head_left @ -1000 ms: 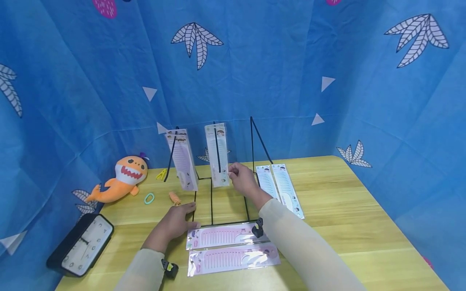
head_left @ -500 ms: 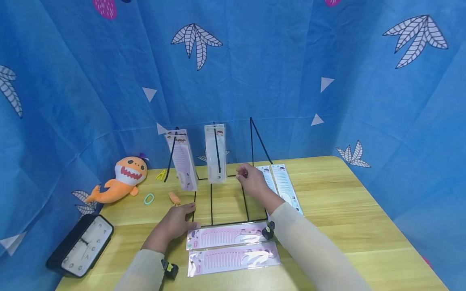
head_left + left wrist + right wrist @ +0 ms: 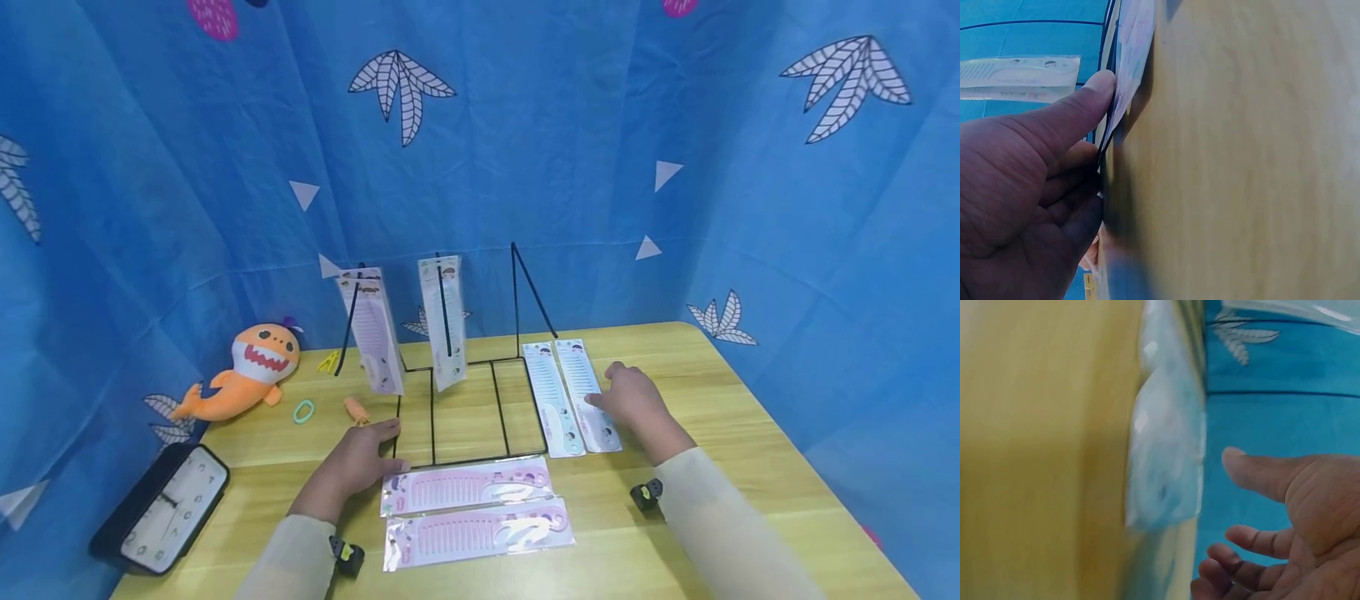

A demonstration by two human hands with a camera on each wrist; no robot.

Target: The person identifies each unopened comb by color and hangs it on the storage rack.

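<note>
My left hand (image 3: 358,462) holds the front left corner of a black wire display rack (image 3: 432,429), thumb at its front bar. In the left wrist view, the thumb and fingers (image 3: 1088,100) meet the bar's edge. My right hand (image 3: 637,404), thumb and fingers apart, hovers at the outer of two blue combs in clear packaging (image 3: 577,375). The right wrist view shows nothing between its fingers, with a packaged blue comb (image 3: 1163,481) beside them. A packaged blue comb (image 3: 454,333) hangs on the middle hook; packaged purple combs (image 3: 375,333) hang on the left hook.
Two packaged pink combs (image 3: 480,537) lie in front of the rack. The right hook (image 3: 536,287) carries nothing. At left are a clock (image 3: 168,508), an orange shark plush (image 3: 251,371), a green ring (image 3: 303,411), a yellow clip (image 3: 327,362) and a small orange toy (image 3: 356,409).
My right hand has let go of the hanging blue comb and moved right to the blue combs on the table. The hanging comb has swung slightly. The left hand has stayed in place.
</note>
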